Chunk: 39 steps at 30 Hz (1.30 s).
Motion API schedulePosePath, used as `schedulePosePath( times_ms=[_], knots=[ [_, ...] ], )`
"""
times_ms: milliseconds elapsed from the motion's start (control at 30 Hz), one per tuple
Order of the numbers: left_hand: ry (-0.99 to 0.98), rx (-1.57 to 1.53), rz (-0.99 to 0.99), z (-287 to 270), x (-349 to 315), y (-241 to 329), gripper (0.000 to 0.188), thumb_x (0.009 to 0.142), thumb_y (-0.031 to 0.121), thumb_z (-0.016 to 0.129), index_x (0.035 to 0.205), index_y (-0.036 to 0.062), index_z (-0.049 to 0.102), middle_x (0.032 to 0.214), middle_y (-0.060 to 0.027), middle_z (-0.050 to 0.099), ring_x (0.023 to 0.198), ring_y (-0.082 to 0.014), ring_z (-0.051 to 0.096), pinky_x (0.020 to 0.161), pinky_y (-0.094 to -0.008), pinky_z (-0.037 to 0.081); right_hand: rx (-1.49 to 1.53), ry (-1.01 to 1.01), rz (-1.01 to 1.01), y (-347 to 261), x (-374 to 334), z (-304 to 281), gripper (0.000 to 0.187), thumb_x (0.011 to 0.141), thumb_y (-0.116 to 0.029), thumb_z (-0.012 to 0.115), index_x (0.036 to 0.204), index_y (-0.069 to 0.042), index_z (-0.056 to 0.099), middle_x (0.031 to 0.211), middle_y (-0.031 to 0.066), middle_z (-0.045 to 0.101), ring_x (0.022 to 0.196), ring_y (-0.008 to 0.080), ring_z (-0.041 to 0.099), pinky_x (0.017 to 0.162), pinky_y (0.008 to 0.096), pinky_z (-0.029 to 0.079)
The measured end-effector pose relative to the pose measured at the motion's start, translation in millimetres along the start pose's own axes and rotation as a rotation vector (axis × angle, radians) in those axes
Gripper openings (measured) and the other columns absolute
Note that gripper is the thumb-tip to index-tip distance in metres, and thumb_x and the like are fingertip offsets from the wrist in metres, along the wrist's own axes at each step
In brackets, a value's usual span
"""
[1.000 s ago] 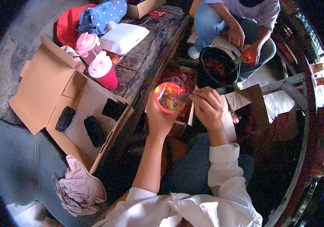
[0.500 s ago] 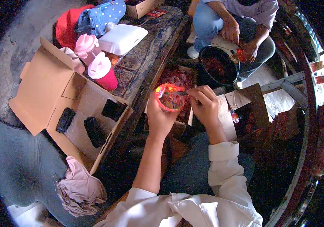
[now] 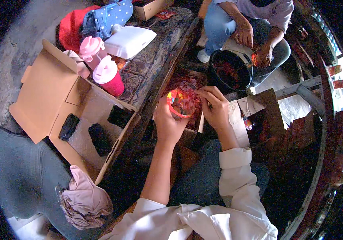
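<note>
My left hand [image 3: 169,122] is wrapped around a clear plastic cup [image 3: 182,105] with a red and yellow printed band, its round end tilted up toward me. Fingers and thumb of my right hand [image 3: 215,105] are pinched together at the cup's far right edge. A thin grey blade-like piece [image 3: 192,86] juts from that pinch over the cup; its exact kind is unclear. Beneath my hands sits a cardboard box [image 3: 202,120] filled with red and clear plastic cups [image 3: 183,80], partly hidden by the hands.
Across from me another person's hands [image 3: 262,54] hold a red item over a black bucket [image 3: 230,72] with red pieces inside. At left, an open carton [image 3: 75,154] contains black bundles. Pink-lidded tumblers [image 3: 109,78] and a white foam box [image 3: 129,42] stand on a patterned bench [image 3: 147,68].
The cup has turned in my left hand, so its round end shows more. My right hand has shifted slightly left and down, and the grey piece now points up and left.
</note>
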<state>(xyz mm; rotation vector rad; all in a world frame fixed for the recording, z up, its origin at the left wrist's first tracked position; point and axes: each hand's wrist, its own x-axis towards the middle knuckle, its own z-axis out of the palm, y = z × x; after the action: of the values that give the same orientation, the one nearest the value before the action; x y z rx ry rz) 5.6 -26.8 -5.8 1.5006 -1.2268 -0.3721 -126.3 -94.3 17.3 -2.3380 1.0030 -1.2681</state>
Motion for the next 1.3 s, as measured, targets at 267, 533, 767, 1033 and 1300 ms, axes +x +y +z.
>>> schedulePosePath(
  times_ms=[267, 533, 767, 1033, 1300],
  knots=[
    [0.004, 0.11, 0.085, 0, 1, 8, 0.062, 0.05, 0.014, 0.077, 0.105, 0.0047, 0.05, 0.096, -0.0129, 0.055, 0.091, -0.0326, 0.053, 0.079, -0.0407, 0.041, -0.122, 0.032, -0.037, 16, -2, 1, 0.019, 0.062, -0.011, 0.069, 0.081, -0.013, 0.068, 0.082, 0.0033, 0.063, 0.077, 0.0227, 0.057, 0.079, 0.0366, 0.041],
    [-0.083, 0.22, 0.047, 1, -4, 7, 0.064, 0.054, 0.022, 0.076, 0.109, 0.0077, 0.047, 0.1, -0.0108, 0.053, 0.096, -0.0303, 0.05, 0.082, -0.043, 0.036, -0.173, -0.038, -0.079, 2, 0, 1, 0.021, 0.058, -0.015, 0.072, 0.079, -0.014, 0.069, 0.081, 0.0013, 0.064, 0.084, 0.0182, 0.058, 0.09, 0.0423, 0.033],
    [-0.151, 0.143, 0.038, -2, -2, 7, 0.057, 0.053, 0.022, 0.077, 0.102, 0.0073, 0.05, 0.091, -0.0111, 0.057, 0.087, -0.0303, 0.055, 0.075, -0.0413, 0.041, -0.208, -0.087, -0.03, 6, -2, 8, 0.01, 0.062, -0.02, 0.071, 0.07, -0.016, 0.068, 0.077, -0.0021, 0.065, 0.082, 0.0163, 0.058, 0.091, 0.0423, 0.032],
    [-0.125, 0.197, -0.058, -3, -3, 9, 0.05, 0.055, 0.018, 0.076, 0.098, 0.0066, 0.053, 0.091, -0.0137, 0.058, 0.083, -0.0329, 0.057, 0.071, -0.0385, 0.047, -0.169, -0.136, -0.001, 13, -8, 14, 0.011, 0.064, -0.019, 0.073, 0.07, -0.013, 0.067, 0.078, 0.0002, 0.065, 0.083, 0.0157, 0.059, 0.093, 0.0424, 0.029],
    [-0.159, 0.075, -0.081, -4, -5, 3, 0.044, 0.057, 0.017, 0.075, 0.095, 0.0074, 0.055, 0.086, -0.0128, 0.061, 0.08, -0.0311, 0.059, 0.07, -0.0375, 0.048, -0.035, -0.213, 0.082, 24, -10, 12, 0.013, 0.066, -0.02, 0.073, 0.073, -0.011, 0.066, 0.079, 0.0013, 0.065, 0.081, 0.0152, 0.06, 0.096, 0.0427, 0.026]
  ],
)
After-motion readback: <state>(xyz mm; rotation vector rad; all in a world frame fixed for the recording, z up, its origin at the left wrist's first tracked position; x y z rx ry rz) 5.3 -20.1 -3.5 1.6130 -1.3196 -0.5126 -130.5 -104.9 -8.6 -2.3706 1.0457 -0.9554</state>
